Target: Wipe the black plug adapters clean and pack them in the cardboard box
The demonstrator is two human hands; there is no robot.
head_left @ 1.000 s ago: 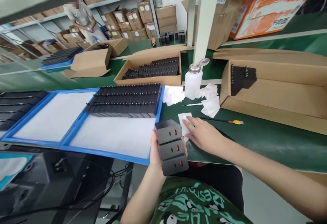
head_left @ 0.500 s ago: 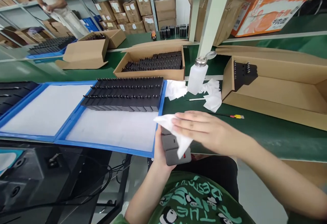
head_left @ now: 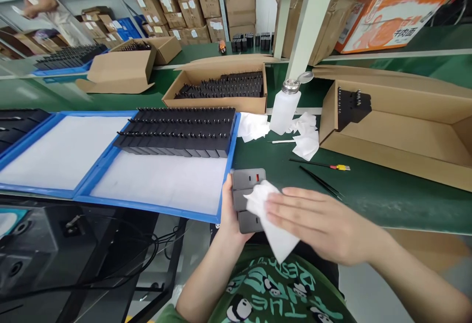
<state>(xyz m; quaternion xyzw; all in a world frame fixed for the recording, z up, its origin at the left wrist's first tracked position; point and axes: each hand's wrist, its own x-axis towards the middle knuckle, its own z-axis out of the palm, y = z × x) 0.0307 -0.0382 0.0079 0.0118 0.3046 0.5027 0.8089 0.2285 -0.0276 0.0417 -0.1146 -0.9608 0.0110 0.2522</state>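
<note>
My left hand (head_left: 231,215) is closed around three grey charger blocks (head_left: 242,179) stacked in a row, with small port slots facing up and a red port on the farthest. A white wipe (head_left: 282,237) is pinched under the fingers of my right hand (head_left: 313,217). Its upper end lies against the middle and nearest blocks and covers part of them. To the left, a blue-edged tray (head_left: 155,207) with a white lining holds rows of black chargers (head_left: 180,131) with metal prongs up.
Behind stands a white pump bottle (head_left: 284,111) beside crumpled wipes (head_left: 307,138). Black tweezers (head_left: 321,183) and a cable with a yellow plug (head_left: 341,167) lie on the green bench. Cardboard boxes (head_left: 398,141) stand at right and back. Someone (head_left: 44,6) is at far left.
My right hand and the wipe have moved down and right across the blocks, uncovering the farthest one with its red port. The tweezers now show. The person at far left has shifted left.
</note>
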